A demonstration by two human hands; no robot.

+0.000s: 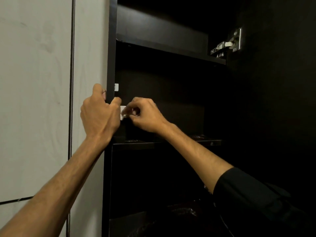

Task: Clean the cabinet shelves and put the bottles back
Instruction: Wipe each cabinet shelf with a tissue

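Your left hand grips cabinet edge, frame centre-left. Your right hand, just right of it, fingers pinching small white piece over middle shelf. No bottles visible; right hand nearer shelf.

Dark cabinet interior as I see it: an upper shelf, a middle shelf bearing indistinct dark shapes, and a lower shelf, too dim to resolve.

upper shelf bay open | both hands crowd left side panel
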